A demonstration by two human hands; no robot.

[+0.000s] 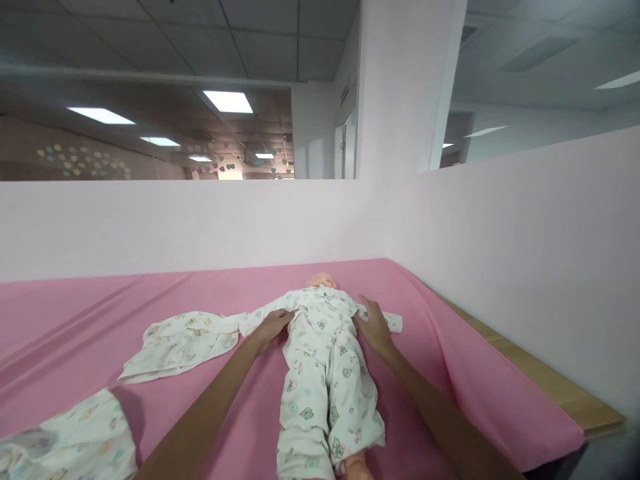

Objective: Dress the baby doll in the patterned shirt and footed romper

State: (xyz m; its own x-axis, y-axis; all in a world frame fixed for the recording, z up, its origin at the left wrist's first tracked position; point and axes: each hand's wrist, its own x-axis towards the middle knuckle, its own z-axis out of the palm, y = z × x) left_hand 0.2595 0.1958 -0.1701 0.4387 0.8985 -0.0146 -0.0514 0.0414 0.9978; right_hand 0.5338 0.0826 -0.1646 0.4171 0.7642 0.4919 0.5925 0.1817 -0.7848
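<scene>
A baby doll (323, 280) lies on its back, head away from me, in a white patterned top (265, 315) and matching trousers (305, 400). Its arms stretch out to both sides, and one bare foot (356, 467) shows below the trouser leg on the right. At the left of the waist, my left hand (275, 325) has its fingers closed on the trouser cloth. On the opposite side, my right hand (374, 327) rests against the waist with thumb and fingers apart. Part of its fingers is hidden.
Pink cloth (240, 407) covers the table. A white patterned garment (187, 340) lies by the doll's left-side sleeve, and another patterned cloth (75, 437) lies at lower left. White walls (200, 227) with windows stand behind and right. A wooden board edge (540, 380) shows at right.
</scene>
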